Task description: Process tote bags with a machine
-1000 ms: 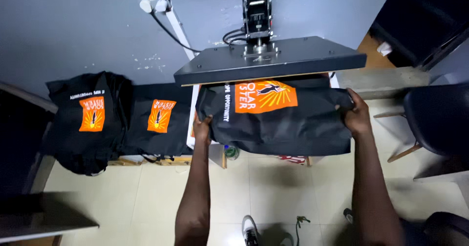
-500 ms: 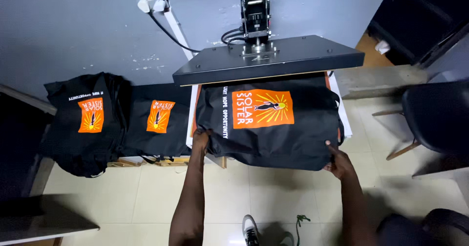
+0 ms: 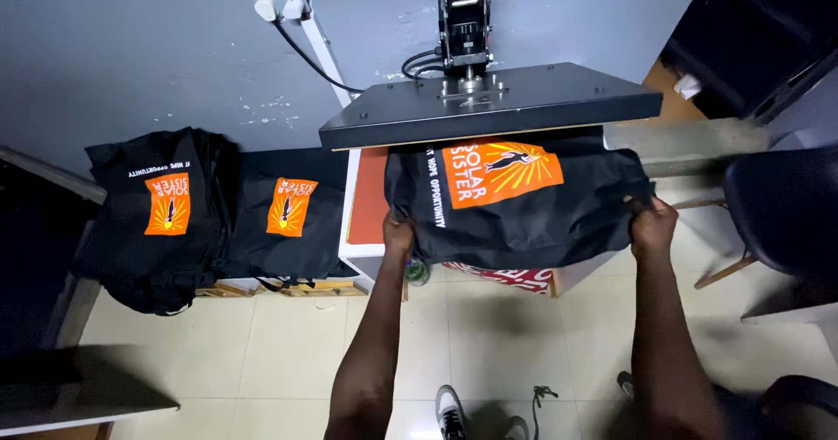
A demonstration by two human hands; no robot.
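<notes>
Head view is showing the left hand [image 3: 398, 230] and right hand [image 3: 653, 227] each closing their grip on a side edge of the black bag [image 3: 515, 204], lying under the raised heat press plate [image 3: 489, 104]; the right hand is sitting higher than half a second ago.

An orange rectangular printed label [image 3: 500, 171] with a sunburst figure and white lettering sits on the black bag [image 3: 515, 204] lying under the raised press plate. Two smaller orange rectangles of the same design show on black bags at the left: one [image 3: 168, 203] on the heaped pile, the other [image 3: 291, 206] on the flat bag beside it.
</notes>
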